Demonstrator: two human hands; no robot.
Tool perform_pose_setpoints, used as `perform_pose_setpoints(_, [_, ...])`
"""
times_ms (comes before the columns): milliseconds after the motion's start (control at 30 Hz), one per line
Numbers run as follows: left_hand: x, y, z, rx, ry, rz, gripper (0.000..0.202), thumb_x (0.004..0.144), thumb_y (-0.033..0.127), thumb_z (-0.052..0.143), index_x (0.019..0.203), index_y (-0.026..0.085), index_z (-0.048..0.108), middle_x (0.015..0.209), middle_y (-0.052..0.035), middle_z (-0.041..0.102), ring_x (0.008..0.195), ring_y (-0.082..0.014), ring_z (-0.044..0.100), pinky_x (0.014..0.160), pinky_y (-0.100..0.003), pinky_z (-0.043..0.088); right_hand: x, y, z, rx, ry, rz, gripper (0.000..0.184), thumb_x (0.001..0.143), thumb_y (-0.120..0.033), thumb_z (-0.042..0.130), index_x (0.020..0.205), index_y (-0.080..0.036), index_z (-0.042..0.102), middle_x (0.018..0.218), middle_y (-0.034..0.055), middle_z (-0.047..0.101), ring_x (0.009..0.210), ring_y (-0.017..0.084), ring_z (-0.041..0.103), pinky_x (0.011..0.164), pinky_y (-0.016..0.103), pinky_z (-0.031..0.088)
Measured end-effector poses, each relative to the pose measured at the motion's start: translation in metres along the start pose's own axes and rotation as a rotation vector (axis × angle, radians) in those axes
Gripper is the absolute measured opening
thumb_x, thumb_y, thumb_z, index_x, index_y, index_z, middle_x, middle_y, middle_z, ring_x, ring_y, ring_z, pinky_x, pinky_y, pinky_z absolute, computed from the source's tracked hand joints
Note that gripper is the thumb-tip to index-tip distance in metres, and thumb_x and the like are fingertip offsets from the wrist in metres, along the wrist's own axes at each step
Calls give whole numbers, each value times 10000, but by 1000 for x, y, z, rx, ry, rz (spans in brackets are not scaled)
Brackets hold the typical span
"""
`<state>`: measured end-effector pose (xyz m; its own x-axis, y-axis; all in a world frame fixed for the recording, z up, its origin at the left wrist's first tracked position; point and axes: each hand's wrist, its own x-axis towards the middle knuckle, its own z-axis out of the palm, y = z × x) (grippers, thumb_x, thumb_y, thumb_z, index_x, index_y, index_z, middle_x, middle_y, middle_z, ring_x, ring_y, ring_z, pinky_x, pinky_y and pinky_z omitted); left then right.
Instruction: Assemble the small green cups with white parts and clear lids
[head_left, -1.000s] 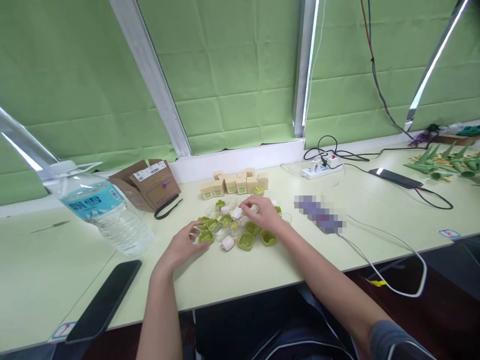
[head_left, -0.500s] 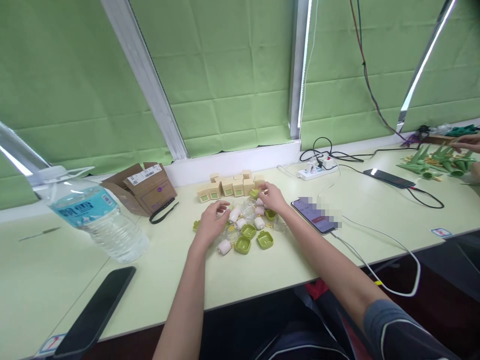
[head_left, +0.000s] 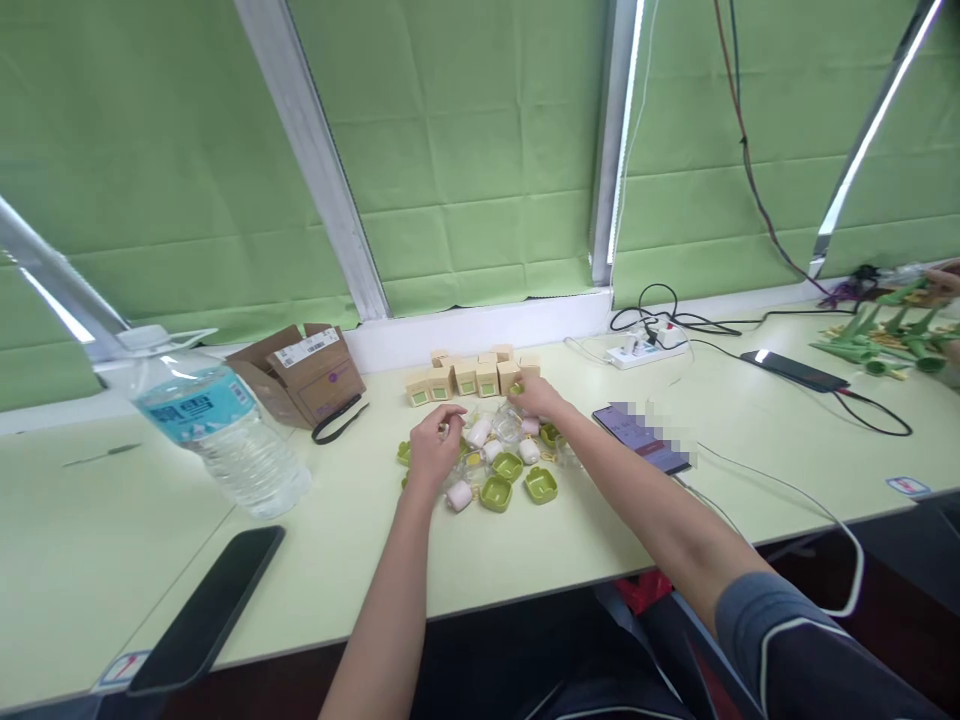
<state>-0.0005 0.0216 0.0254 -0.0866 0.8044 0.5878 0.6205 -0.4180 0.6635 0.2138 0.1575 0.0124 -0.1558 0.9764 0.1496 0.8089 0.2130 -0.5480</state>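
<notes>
Small parts lie in a loose pile: olive-green square dishes (head_left: 496,492), pale pink rounded pieces (head_left: 459,495) and clear plastic pieces (head_left: 508,428). My left hand (head_left: 437,447) is over the pile's left side, its fingers curled together; anything in them is too small to make out. At the pile's far edge, my right hand (head_left: 538,396) closes its fingertips on a small green piece (head_left: 515,388), right in front of the row of beige blocks (head_left: 466,376). Several blocks show a green square on the front. My fingers partly cover the green piece.
A water bottle (head_left: 225,430), an open cardboard box (head_left: 304,380) and a black phone (head_left: 210,610) are on the left. Rightward lie a lit phone (head_left: 641,438), a power strip (head_left: 646,345), a dark phone (head_left: 795,371) and green parts (head_left: 885,345) by another person's hands.
My right hand has turned and lowered at the blocks, bringing the green piece against them. My left fingers have curled in more. The view has shifted slightly.
</notes>
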Motion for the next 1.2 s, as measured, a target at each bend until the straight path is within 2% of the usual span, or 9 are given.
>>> perform_pose_setpoints(100, [-2,0,2,37,-3,46,202,916,268,527,944,228,724,838,-4,757,804,-170,697,801,-306,502,-4,-1,-1,-21,14,-3,389,901,-303,645,1265,-168,624,1228,147,720,1143,294,667,910,339,502])
perform_pose_setpoints(267, [-2,-1,4,77,-4,91,202,919,237,520,947,226,720,845,-9,753,794,-170,690,796,-305,503,-16,-2,-10,-34,63,-83,476,889,-260,653,1351,-163,599,1281,152,698,1202,288,643,979,337,488])
perform_pose_setpoints(400, [-2,-2,3,77,13,98,204,927,230,513,945,219,716,843,-13,750,785,-175,688,782,-310,500,-28,-8,-21,-3,144,-173,458,874,-259,655,1321,-163,632,1224,131,728,1152,276,669,988,345,496])
perform_pose_setpoints(500, [-1,-2,3,71,25,114,199,928,216,512,961,212,708,893,-25,747,809,-175,689,793,-315,504,-37,-17,-28,146,256,-249,425,853,-283,671,1263,-170,668,1113,100,764,1045,257,703,974,372,518])
perform_pose_setpoints(567, [-1,0,2,64,45,132,193,930,227,529,1013,209,702,939,-36,737,838,-176,683,806,-318,510,-45,-26,-32,308,310,-291,409,842,-305,687,1234,-187,676,1124,79,760,987,226,713,953,369,540])
perform_pose_setpoints(733, [-2,6,-2,21,65,187,340,943,334,603,1268,236,630,1155,-64,689,866,-162,662,806,-314,521,-72,-51,-33,587,273,-434,465,829,-367,711,1260,-208,636,1238,86,705,845,174,697,816,351,591])
perform_pose_setpoints(867, [-6,10,-4,-23,15,215,419,971,362,573,1377,259,565,1260,-77,661,890,-161,656,781,-307,514,-92,-57,-24,680,230,-516,479,859,-334,690,1310,-208,589,1301,111,664,875,173,695,830,360,601])
perform_pose_setpoints(1067, [-9,15,-6,-73,-157,248,434,963,355,582,1388,264,575,1297,-84,652,905,-170,648,778,-315,518,-104,-45,-12,490,262,-724,463,905,-287,642,1357,-239,554,1305,102,651,1095,232,651,911,407,601])
perform_pose_setpoints(1200, [-9,17,-6,-70,-229,274,411,933,356,626,1332,257,625,1315,-89,657,956,-191,651,803,-330,534,-105,-39,-9,441,269,-756,479,934,-311,625,1398,-258,519,1310,102,638,1057,226,661,893,411,611])
